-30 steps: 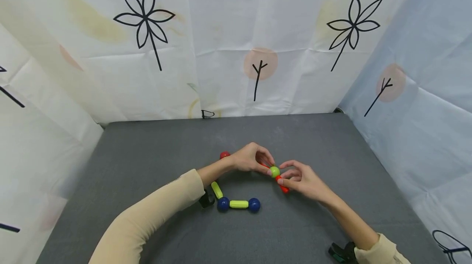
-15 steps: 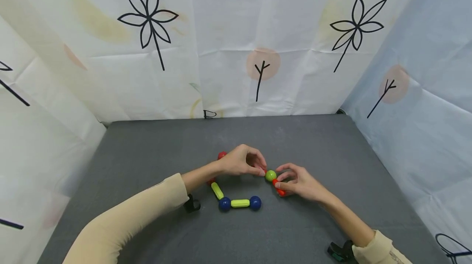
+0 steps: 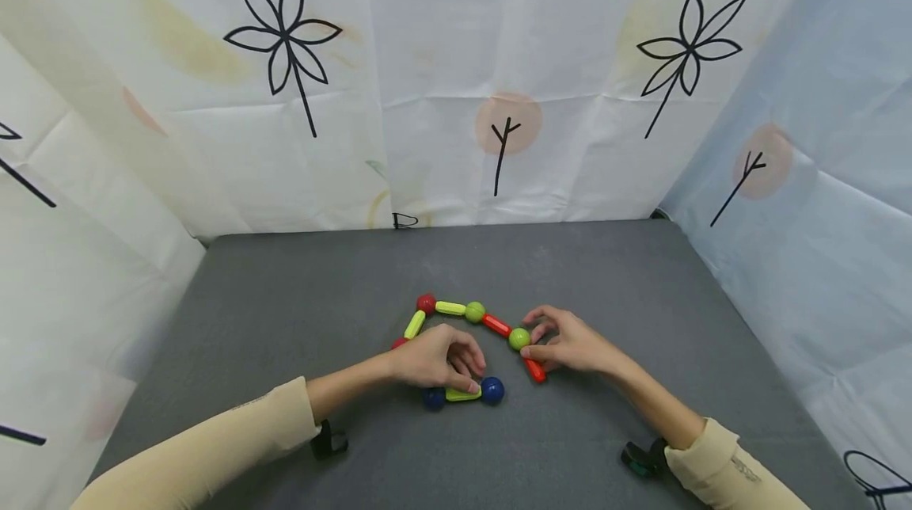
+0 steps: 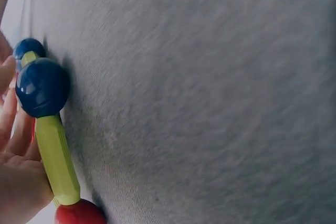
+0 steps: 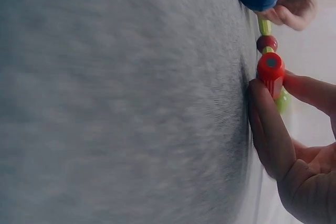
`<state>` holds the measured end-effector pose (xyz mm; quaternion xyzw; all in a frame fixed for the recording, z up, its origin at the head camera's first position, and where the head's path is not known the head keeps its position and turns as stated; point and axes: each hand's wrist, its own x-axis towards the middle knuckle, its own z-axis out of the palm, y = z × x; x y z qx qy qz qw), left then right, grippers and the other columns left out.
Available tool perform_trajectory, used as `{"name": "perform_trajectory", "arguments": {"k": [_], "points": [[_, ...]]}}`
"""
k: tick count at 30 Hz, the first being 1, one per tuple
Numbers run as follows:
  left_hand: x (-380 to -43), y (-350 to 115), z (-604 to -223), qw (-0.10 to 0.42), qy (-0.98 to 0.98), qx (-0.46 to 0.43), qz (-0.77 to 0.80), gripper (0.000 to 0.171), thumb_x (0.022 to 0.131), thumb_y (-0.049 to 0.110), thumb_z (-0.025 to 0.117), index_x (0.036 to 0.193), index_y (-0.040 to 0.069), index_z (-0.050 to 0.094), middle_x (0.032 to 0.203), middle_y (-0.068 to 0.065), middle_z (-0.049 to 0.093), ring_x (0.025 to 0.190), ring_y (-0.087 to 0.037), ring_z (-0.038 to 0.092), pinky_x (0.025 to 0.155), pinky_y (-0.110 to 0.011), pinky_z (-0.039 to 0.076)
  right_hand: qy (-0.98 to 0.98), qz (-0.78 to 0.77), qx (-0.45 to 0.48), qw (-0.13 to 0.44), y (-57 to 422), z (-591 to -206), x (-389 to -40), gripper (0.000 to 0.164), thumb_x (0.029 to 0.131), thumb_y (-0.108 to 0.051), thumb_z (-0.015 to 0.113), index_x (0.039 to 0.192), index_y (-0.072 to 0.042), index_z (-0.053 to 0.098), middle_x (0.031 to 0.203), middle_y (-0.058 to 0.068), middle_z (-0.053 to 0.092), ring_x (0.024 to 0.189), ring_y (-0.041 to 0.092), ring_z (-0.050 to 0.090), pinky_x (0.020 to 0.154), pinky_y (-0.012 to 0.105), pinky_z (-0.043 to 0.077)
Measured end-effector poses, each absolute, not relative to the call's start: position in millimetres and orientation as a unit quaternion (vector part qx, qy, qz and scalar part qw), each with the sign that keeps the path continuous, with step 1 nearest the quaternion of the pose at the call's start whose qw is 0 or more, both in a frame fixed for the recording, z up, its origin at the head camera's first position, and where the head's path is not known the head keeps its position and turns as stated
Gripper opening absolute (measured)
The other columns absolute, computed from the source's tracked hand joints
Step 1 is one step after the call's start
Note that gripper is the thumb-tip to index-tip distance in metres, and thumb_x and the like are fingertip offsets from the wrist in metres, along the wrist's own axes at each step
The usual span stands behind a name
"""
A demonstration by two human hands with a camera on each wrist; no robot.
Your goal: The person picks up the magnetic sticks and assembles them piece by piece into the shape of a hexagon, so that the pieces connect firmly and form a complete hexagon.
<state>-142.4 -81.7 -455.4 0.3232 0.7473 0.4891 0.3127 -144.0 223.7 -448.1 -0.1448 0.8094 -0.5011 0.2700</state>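
In the head view, balls and rods form a bent chain on the grey table. My right hand (image 3: 573, 342) pinches the red rod (image 5: 272, 80) at the chain's right end, beside a green ball (image 3: 519, 339). My left hand (image 3: 435, 355) is low over the near side, fingers loosely bent and apart from the thumb. Its thumb tip overlaps the yellow rod (image 3: 463, 396) between two blue balls, the right one (image 3: 492, 390) and the left one (image 3: 433, 398). The left wrist view shows another yellow rod (image 4: 58, 161) joining a blue ball to a red ball (image 4: 80, 212).
The chain's far side has a red ball (image 3: 426, 303), a yellow rod (image 3: 450, 308), a green ball (image 3: 475, 312) and a red rod (image 3: 496, 325). White patterned cloth (image 3: 427, 58) stands behind the grey table (image 3: 321, 280) and along both sides.
My left hand has let go of the far red rod and moved left and nearer, over the blue balls' yellow rod. The right hand keeps to the end red rod, which has shifted slightly left.
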Motion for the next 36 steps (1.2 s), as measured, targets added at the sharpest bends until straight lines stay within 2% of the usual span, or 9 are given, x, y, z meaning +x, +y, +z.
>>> {"name": "perform_trajectory", "arguments": {"k": [3,10,14,18,28,32,36], "points": [[-136,-84,-457,0.314,0.745,0.329,0.487,0.028,0.09,0.007,0.088,0.115,0.003,0.076,0.111,-0.014,0.081,0.094,-0.004,0.077,0.089,-0.021,0.064,0.819,-0.483,-0.16,0.264,218,-447,-150,0.057,0.1,-0.016,0.079,0.144,0.007,0.052,0.125,0.025,0.063,0.082,0.019,0.076,0.072,0.034,0.067],[-131,-87,-473,0.278,0.739,0.383,0.479,0.026,0.092,0.013,0.088,0.115,0.01,0.076,0.108,0.003,0.081,0.094,0.0,0.076,0.083,-0.023,0.065,0.823,-0.465,-0.197,0.261,204,-445,-157,0.053,0.102,-0.017,0.077,0.144,0.005,0.054,0.134,0.03,0.061,0.084,0.02,0.076,0.071,0.032,0.063],[-124,-82,-466,0.285,0.746,0.349,0.489,0.026,0.091,0.008,0.088,0.114,0.009,0.077,0.108,-0.002,0.082,0.092,0.001,0.076,0.084,-0.021,0.064,0.812,-0.477,-0.207,0.265,195,-446,-158,0.051,0.104,-0.016,0.074,0.145,0.005,0.053,0.139,0.032,0.058,0.089,0.022,0.076,0.074,0.035,0.066],[-119,-80,-463,0.27,0.763,0.326,0.488,0.024,0.09,0.007,0.089,0.111,0.009,0.078,0.106,-0.005,0.083,0.09,0.002,0.075,0.083,-0.018,0.063,0.812,-0.473,-0.223,0.26,187,-448,-158,0.05,0.105,-0.016,0.073,0.145,0.005,0.052,0.141,0.031,0.057,0.095,0.021,0.077,0.076,0.031,0.064],[-119,-82,-463,0.245,0.771,0.321,0.492,0.024,0.09,0.008,0.089,0.111,0.011,0.077,0.107,-0.005,0.082,0.09,0.002,0.076,0.083,-0.018,0.064,0.809,-0.475,-0.232,0.256,171,-448,-151,0.043,0.108,-0.015,0.068,0.144,0.001,0.051,0.138,0.029,0.056,0.095,0.019,0.076,0.077,0.029,0.063],[-120,-88,-463,0.221,0.773,0.322,0.5,0.024,0.091,0.013,0.089,0.111,0.011,0.077,0.107,-0.008,0.082,0.089,0.0,0.075,0.083,-0.02,0.064,0.803,-0.482,-0.228,0.267,169,-449,-150,0.043,0.109,-0.014,0.067,0.145,0.002,0.049,0.139,0.03,0.054,0.096,0.02,0.077,0.077,0.033,0.066],[-126,-104,-462,0.193,0.765,0.304,0.534,0.025,0.091,0.014,0.089,0.112,0.009,0.076,0.109,-0.017,0.08,0.092,-0.007,0.078,0.084,-0.024,0.066,0.792,-0.487,-0.228,0.287,172,-447,-149,0.051,0.107,-0.015,0.071,0.148,0.001,0.046,0.142,0.03,0.051,0.095,0.023,0.078,0.077,0.038,0.068]]}}
